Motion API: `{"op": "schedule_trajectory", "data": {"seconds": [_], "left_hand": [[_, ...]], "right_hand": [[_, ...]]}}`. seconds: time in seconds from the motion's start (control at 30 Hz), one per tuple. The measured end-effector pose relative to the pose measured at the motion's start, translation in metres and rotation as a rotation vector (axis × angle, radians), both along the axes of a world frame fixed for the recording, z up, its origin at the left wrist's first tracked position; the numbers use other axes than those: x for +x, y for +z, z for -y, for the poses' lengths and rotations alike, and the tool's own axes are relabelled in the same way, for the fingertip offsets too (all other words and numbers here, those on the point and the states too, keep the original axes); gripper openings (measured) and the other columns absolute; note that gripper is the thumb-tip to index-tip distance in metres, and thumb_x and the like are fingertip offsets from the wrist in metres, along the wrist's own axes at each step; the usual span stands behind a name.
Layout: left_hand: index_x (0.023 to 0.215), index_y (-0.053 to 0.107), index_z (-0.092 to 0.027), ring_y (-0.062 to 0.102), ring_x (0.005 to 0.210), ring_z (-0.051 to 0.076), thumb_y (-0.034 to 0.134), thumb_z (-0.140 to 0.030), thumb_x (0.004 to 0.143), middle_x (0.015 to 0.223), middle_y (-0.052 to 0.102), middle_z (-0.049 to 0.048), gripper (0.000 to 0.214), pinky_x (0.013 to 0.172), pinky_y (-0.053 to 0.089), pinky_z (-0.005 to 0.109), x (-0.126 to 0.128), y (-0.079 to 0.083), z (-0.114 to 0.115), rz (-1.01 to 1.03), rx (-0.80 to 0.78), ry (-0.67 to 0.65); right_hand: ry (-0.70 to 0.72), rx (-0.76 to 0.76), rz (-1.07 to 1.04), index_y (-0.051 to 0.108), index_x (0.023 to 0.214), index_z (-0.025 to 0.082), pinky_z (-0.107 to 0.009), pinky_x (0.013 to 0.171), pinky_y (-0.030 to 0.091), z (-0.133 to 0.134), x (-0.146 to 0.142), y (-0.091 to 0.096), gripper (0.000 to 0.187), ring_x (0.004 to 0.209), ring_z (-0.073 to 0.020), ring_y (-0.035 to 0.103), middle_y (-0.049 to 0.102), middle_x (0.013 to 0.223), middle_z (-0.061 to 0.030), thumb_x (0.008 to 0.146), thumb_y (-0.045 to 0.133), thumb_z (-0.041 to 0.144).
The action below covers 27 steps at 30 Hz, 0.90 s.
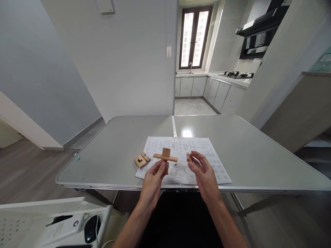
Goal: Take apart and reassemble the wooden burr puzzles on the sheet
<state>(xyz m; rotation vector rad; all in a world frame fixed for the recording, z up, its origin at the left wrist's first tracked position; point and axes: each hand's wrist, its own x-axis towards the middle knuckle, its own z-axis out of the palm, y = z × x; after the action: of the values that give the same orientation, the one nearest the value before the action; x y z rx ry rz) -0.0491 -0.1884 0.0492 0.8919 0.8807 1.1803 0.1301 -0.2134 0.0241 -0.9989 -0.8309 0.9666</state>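
My left hand [155, 179] pinches a cross-shaped assembly of wooden puzzle pieces [166, 156], one upright and one lying crosswise, above a printed sheet. Between the thumb and fingers of my right hand [203, 172] is a small wooden block [188, 157], held apart from the assembly. Farther left, several more wooden puzzle pieces [141, 160] sit together, partly on the edge of the printed instruction sheet [217, 162]. A tiny dark item [176, 164] shows between my hands, too small to name.
The grey folding table [116, 137] has a seam down its middle. At the lower left stands a white plastic basket [23, 206] holding a white box [64, 227] and a black computer mouse [91, 228]. Beyond the table, a kitchen counter [207, 74] shows through the doorway.
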Motion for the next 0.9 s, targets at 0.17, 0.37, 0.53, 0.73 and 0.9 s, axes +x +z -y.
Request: {"op": "schedule_trajectory", "data": {"seconds": [0.17,0.37,0.53,0.73,0.9], "left_hand": [[0.105,0.078,-0.019,0.062,0.103,0.019,0.080,-0.045,0.088,0.106,0.074,0.0058,0.032,0.098,0.047,0.031,0.014,0.004,0.009,-0.068,0.075,0.022],[0.104,0.076,-0.018,0.066,0.097,0.020,0.076,-0.044,0.091,0.098,0.074,0.0051,0.029,0.091,0.050,0.029,0.022,0.011,0.015,-0.224,0.208,0.020],[0.109,0.075,-0.017,0.067,0.092,0.021,0.073,-0.049,0.092,0.094,0.074,0.0057,0.036,0.086,0.051,0.030,0.018,0.016,0.016,-0.342,0.251,0.001],[0.108,0.077,-0.020,0.071,0.098,0.027,0.068,-0.044,0.095,0.105,0.078,0.0084,0.029,0.090,0.053,0.035,0.019,0.017,0.018,-0.543,0.345,-0.049],[0.110,0.077,-0.024,0.072,0.099,0.027,0.059,-0.030,0.099,0.112,0.078,0.0085,0.022,0.089,0.054,0.035,0.020,0.018,0.024,-0.656,0.474,-0.185]], "right_hand": [[0.009,0.131,-0.242,0.065,0.128,0.028,-0.060,0.124,0.036,0.015,-0.024,0.014,0.046,0.143,-0.0339,0.052,0.062,0.144,-0.0095,0.087,0.081,0.040],[0.067,0.173,-0.304,0.061,0.135,0.031,-0.060,0.128,0.030,0.020,-0.037,0.006,0.046,0.150,-0.0315,0.046,0.057,0.153,-0.0071,0.093,0.075,0.043],[0.118,0.156,-0.253,0.059,0.139,0.031,-0.062,0.126,0.033,0.025,-0.031,0.005,0.057,0.152,-0.0331,0.042,0.055,0.157,-0.0076,0.088,0.080,0.046],[0.178,0.094,-0.203,0.060,0.137,0.035,-0.058,0.124,0.039,0.030,-0.028,0.011,0.059,0.148,-0.0330,0.047,0.053,0.158,-0.0038,0.084,0.085,0.037],[0.166,0.071,-0.188,0.057,0.139,0.034,-0.057,0.117,0.049,0.031,-0.027,0.010,0.065,0.143,-0.0345,0.053,0.054,0.158,-0.0047,0.081,0.087,0.034]]}}
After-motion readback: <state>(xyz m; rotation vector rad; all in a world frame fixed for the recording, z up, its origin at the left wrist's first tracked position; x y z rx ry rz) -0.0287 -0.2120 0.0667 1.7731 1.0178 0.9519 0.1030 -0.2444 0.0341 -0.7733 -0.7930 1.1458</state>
